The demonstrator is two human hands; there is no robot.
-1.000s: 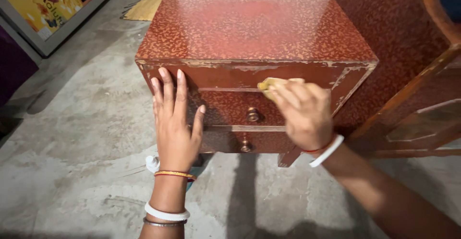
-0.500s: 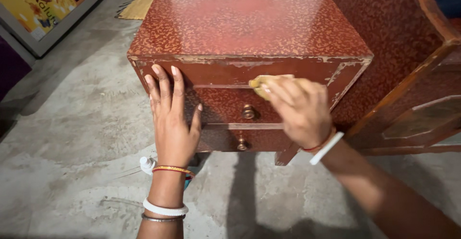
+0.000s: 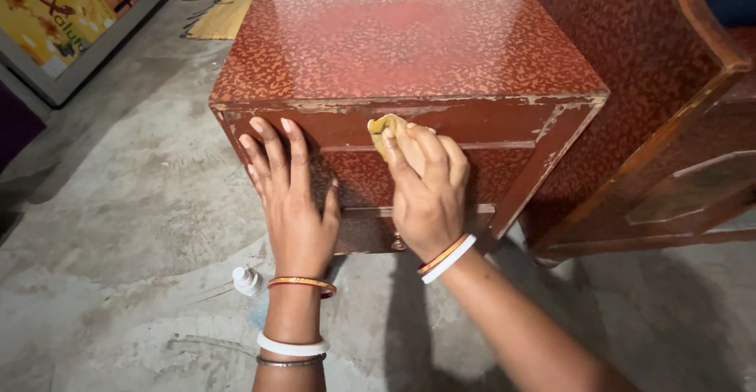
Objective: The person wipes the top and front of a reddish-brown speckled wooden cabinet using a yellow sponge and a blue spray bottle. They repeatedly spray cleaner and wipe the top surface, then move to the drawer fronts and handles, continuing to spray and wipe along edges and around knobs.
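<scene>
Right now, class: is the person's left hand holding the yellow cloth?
No. The left hand lies flat and bare on the cabinet front; the right hand presses the yellow cloth.

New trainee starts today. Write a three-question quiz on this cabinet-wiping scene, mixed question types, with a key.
1. True or false: the left hand lies flat, fingers spread, on the front of the red speckled cabinet.
2. What does the right hand press against the cabinet front? A) a yellow cloth B) a paintbrush C) a screwdriver
3. What small thing lies on the concrete floor near the left wrist?

Key: 1 true. 2 A, the yellow cloth. 3 a small white-capped bottle.
</scene>
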